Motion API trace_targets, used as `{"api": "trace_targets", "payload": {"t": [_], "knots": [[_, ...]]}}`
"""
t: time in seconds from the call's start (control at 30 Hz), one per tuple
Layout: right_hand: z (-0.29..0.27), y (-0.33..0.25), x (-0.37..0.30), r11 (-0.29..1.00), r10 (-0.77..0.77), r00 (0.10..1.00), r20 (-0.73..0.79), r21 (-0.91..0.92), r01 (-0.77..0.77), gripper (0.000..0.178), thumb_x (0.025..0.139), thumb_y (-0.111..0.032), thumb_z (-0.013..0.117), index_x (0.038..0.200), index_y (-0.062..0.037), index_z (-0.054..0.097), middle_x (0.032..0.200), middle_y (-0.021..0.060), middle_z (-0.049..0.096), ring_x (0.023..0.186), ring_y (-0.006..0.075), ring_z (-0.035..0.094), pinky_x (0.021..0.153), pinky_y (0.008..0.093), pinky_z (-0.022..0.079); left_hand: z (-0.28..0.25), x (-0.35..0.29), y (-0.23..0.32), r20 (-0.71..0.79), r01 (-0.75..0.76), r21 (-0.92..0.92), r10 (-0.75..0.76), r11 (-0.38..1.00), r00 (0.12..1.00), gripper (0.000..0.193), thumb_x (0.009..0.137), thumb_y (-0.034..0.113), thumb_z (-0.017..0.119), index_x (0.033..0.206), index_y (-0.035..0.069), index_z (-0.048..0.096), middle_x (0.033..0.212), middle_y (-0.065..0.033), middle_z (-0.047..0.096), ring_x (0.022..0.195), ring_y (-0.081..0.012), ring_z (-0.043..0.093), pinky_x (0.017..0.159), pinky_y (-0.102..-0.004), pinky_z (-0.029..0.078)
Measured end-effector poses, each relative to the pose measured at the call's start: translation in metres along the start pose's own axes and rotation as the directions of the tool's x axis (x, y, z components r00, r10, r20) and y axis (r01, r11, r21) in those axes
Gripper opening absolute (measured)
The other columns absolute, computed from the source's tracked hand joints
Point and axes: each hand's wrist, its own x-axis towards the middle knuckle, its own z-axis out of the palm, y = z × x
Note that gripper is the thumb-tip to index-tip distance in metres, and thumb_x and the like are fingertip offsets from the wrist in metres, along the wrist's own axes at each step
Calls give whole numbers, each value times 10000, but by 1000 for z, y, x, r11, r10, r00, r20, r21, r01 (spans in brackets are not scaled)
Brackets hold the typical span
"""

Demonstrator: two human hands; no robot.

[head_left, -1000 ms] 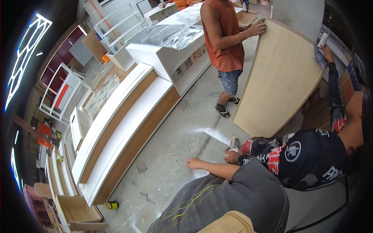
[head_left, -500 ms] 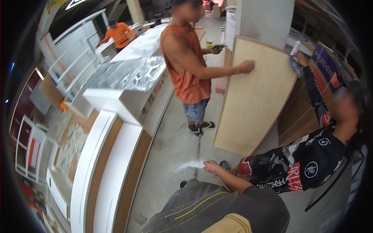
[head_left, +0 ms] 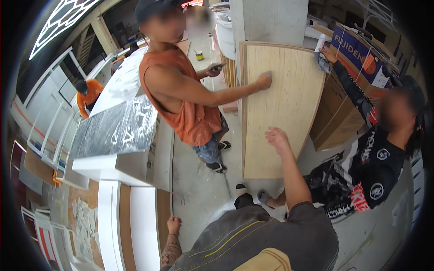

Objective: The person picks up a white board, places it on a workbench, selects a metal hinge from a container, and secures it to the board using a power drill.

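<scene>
Grey concrete floor point(head_left: 196, 192) runs through a cluttered workshop; square grey column point(head_left: 266, 22) at 1 o'clock in the head view. Pale wood-veneer panel with tan edging point(head_left: 294, 104) stands upright in front of the column, at 2 o'clock from view centre; long axis close to 12–6.

Right hand point(head_left: 276, 137) is the nearer one: raised across the panel's lower half as seen, fingers loosely spread and part bent, nothing in them. From these fingers the bulk of the panel lies at 12 o'clock. Fisheye depth is poor here; cannot tell whether fingertips and veneer touch.

Left hand point(head_left: 174, 225) sits at 7 o'clock, well apart from the panel: fingers curled into a loose fist, no object visible. Nearest to it: white stepped unit with brown wood facing point(head_left: 144, 217), at 9 o'clock.

Co-worker in an orange sleeveless shirt point(head_left: 196, 119) has one hand against the panel, at 12 o'clock from the right hand. Second co-worker in a black patterned top point(head_left: 370, 158) reaches to its upper right corner.
</scene>
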Motion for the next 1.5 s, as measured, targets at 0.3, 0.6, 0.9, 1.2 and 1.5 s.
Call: {"api": "trace_targets", "payload": {"t": [0.3, 0.6, 0.9, 1.2, 1.5], "knots": [[-24, -168, 151, 677, -718, 514, -470, -645, 356, 349, 975, -217, 657, 1227, 23, 628, 1087, 140, 654, 971, 277, 636, 897, 388, 513, 100, 15, -17, 348, -210, 638, -33, 741, 937, 343, 974, 351, 601, 1104, 58, 722, 950, -127, 757, 907, -326, 727, 824, -422, 570], [-51, -187, 302, 737, -619, -140, -773, -633, 237, 560, 920, -254, 709, 1387, -57, 471, 1267, 255, 422, 1197, 370, 416, 1001, 503, 392, 107, 88, 91, 251, -177, 680, 1, 712, 968, 345, 970, 350, 606, 1128, 65, 719, 992, -139, 758, 961, -369, 718, 877, -433, 557], [-58, -134, 394, 581, -813, 91, -575, -812, 63, 638, 893, -428, 741, 1376, -45, 574, 1302, 217, 600, 1218, 393, 523, 1034, 565, 368, 152, 150, 171, 195, -133, 394, 59, 909, 979, 356, 954, 336, 622, 1028, 1, 719, 866, -136, 740, 775, -216, 717, 713, -364, 562], [-46, -110, 395, 447, -871, 218, -441, -894, -24, 748, 990, -529, 493, 1553, -58, 349, 1376, 367, 483, 1326, 502, 426, 1023, 635, 346, 122, 74, 449, -66, -789, 392, 870, 473, 489, 161, 907, 49, 696, 1066, 64, 711, 977, -122, 703, 941, -316, 685, 917, -402, 524], [-41, -119, 372, 459, -834, 342, -434, -888, -8, 824, 1024, -541, 439, 1607, -7, 207, 1509, 429, 299, 1429, 554, 305, 1122, 633, 278, 43, 217, 434, -80, -131, 936, 559, 327, 825, 1040, 879, 594, 687, 1610, 41, 198, 1648, -259, 238, 1538, -416, 215, 1211, -615, 217]]}}
